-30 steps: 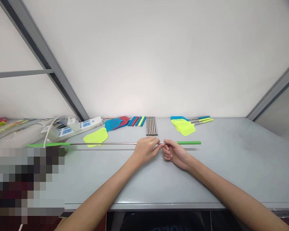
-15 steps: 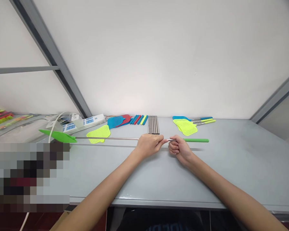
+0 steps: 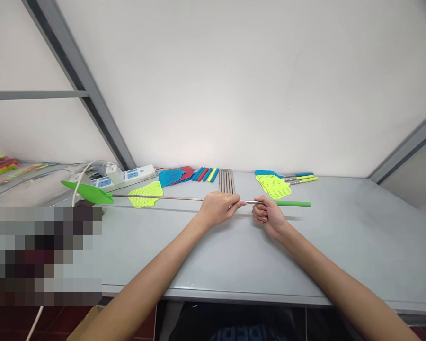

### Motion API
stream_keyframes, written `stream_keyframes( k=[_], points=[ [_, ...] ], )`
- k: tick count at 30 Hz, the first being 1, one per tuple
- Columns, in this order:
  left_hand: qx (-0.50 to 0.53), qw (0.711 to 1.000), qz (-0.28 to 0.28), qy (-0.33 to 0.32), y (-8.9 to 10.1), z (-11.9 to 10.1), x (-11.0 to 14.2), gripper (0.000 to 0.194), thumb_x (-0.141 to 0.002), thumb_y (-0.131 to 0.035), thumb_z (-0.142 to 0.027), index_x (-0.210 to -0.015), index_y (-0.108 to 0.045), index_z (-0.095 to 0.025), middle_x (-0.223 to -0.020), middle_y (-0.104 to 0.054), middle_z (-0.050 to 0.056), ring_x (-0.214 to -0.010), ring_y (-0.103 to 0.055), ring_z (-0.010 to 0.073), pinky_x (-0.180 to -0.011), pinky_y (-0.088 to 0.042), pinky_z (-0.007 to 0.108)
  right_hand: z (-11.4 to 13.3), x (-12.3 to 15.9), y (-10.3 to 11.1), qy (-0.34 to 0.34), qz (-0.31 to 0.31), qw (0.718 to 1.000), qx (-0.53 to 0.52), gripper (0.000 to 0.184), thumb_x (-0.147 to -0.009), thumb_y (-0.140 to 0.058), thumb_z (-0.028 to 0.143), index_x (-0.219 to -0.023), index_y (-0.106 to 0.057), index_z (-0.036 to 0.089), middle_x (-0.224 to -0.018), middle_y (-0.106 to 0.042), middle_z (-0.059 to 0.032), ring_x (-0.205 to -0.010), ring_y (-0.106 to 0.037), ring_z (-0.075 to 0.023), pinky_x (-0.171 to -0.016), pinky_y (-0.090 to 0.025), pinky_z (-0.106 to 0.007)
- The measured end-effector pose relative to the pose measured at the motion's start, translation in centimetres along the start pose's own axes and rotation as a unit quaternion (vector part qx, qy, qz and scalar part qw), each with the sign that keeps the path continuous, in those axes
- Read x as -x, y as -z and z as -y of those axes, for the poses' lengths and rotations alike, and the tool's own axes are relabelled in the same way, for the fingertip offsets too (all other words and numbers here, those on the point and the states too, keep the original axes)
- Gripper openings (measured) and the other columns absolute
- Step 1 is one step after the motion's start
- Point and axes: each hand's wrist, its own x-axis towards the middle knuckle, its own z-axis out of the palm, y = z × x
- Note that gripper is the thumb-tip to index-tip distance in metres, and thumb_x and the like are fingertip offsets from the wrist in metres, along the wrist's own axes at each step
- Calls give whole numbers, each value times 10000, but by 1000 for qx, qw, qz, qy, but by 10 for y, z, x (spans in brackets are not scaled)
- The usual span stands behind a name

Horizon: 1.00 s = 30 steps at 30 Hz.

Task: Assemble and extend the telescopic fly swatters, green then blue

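Note:
A green fly swatter [image 3: 163, 197] with a long thin metal rod lies sideways between my hands, slightly above the table. Its green head points left, near the power strip, and its green grip sticks out to the right. My left hand [image 3: 218, 207] is closed round the middle of the rod. Close to the grip, my right hand [image 3: 270, 215] is closed round the rod too. Just behind my left hand lies a row of metal tubes [image 3: 227, 181]. A yellow-green swatter head [image 3: 146, 194] rests on the table beneath the rod.
Blue swatter heads [image 3: 171, 176] and a red one [image 3: 189, 172] lie at the back, beside several coloured grips [image 3: 205, 174]. Back right are swatters with yellow heads [image 3: 274, 186]. A white power strip [image 3: 137, 175] with cables stands at the left. A blurred-out patch covers the lower left.
My right hand has slid right, away from my left, and the gap of bare rod between them has grown. The swatter has risen a little, and its head is turned more toward view.

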Motion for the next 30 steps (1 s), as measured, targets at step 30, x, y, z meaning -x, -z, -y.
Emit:
stream_keyframes(
  k=[30],
  points=[
    [19,999,8,26,10,6,0,452,-867,-272,-435,-577,-513,-187,-501,-534,0,-485,-458,113,-452,-127,239,5,3,7,44,-2,998,36,413,-713,-475,252,-445,-163,206,-369,-144,84,-342,-108,-51,-354,-137,-235]
  ],
)
